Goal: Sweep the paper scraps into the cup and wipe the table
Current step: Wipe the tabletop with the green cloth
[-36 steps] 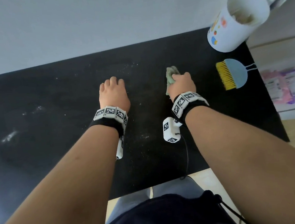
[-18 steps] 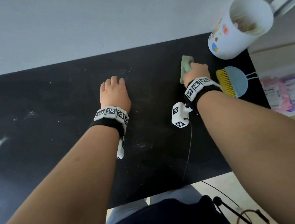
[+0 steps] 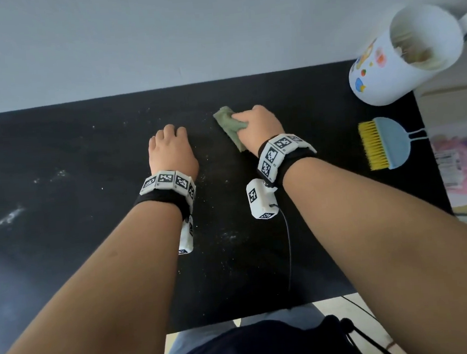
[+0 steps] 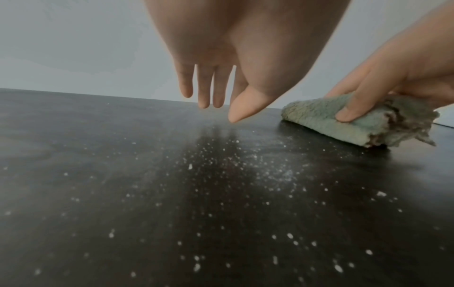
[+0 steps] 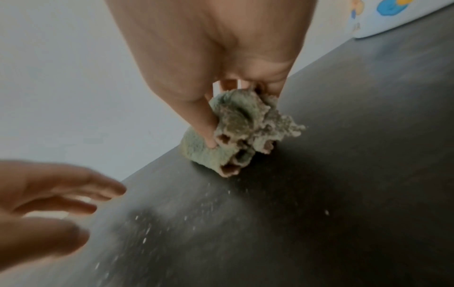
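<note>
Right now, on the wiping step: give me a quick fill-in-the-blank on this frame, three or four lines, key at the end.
1. The right hand grips a crumpled ____ cloth against the black table.
2. The brush and dustpan lie on the table with ____ bristles.
3. The left hand holds ____.
4. The white cup stands at the table's far ____ corner.

Missing words: green; yellow; nothing; right

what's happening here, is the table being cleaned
Yes. A person is wiping a black table. Their right hand grips a bunched green cloth pressed to the surface, while the left hand is over the table beside it, fingers relaxed and holding nothing. White specks are scattered across the top. A small brush and dustpan lies unused at the right, near the white cup.
</note>
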Available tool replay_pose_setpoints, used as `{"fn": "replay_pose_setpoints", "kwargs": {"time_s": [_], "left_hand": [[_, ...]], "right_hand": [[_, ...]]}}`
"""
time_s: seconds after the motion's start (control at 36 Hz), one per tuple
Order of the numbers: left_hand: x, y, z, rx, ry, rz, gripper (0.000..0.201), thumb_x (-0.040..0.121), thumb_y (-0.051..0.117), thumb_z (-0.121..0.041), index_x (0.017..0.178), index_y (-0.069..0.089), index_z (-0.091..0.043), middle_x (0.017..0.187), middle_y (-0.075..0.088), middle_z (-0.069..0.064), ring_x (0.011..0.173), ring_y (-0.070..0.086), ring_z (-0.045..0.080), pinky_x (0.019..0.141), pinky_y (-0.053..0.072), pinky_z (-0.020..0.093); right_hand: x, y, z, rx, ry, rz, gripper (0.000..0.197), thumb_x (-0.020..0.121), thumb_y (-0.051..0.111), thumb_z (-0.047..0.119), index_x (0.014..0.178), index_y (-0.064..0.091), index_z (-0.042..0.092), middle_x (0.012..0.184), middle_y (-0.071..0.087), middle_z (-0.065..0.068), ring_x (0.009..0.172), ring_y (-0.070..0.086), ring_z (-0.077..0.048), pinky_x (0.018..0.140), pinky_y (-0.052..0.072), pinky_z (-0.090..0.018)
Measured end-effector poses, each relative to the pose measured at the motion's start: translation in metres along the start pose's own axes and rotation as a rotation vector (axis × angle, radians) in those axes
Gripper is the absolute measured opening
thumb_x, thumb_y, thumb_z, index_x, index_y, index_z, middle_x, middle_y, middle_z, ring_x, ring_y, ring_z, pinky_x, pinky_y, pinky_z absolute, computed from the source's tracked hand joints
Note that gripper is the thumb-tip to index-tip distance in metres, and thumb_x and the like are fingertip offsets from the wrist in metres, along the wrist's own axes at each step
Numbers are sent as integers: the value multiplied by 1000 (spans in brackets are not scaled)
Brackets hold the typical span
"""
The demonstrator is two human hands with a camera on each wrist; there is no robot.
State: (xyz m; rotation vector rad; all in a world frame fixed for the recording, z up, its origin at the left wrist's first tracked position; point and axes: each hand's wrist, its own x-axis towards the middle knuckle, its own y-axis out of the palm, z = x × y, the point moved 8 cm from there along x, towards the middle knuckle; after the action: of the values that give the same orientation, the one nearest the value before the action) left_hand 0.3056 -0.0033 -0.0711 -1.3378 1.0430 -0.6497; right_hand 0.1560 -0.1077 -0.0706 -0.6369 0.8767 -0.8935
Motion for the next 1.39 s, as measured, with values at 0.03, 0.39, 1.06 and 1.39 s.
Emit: {"fn": "replay_pose_setpoints", "kwargs": {"time_s": [0.03, 0.39, 1.06, 1.39], "left_hand": [[1, -1, 2, 2, -4, -4, 41, 85, 48, -5, 125, 51, -8, 132, 47, 12, 123, 44, 32, 111, 31, 40], [3, 1, 40, 12, -103, -27, 44, 85, 48, -5, 128, 50, -8, 134, 47, 13, 124, 44, 34, 108, 32, 41], [-56, 13, 62, -1, -68, -63, 40, 82, 48, -4, 122, 52, -7, 128, 49, 13, 118, 47, 33, 105, 33, 40], [-101, 6, 80, 83, 44, -79, 42, 83, 50, -6, 125, 50, -10, 129, 48, 10, 119, 46, 31, 107, 32, 39]], "right_hand": [[7, -6, -4, -13, 24, -49, 18, 91, 49, 28, 82, 63, 20, 112, 54, -13, 102, 57, -32, 79, 45, -36], [40, -8, -3, -195, 57, -222, 44, 88, 52, 10, 131, 48, 19, 131, 39, -11, 119, 40, -31, 86, 43, -34], [-56, 76, 38, -75, -256, 18, 34, 91, 53, 12, 104, 72, 37, 103, 46, 2, 99, 48, -21, 87, 46, -33], [-116, 75, 19, -32, -94, -26, 29, 88, 53, 19, 97, 74, 37, 105, 57, 1, 99, 56, -22, 89, 49, -35]]}}
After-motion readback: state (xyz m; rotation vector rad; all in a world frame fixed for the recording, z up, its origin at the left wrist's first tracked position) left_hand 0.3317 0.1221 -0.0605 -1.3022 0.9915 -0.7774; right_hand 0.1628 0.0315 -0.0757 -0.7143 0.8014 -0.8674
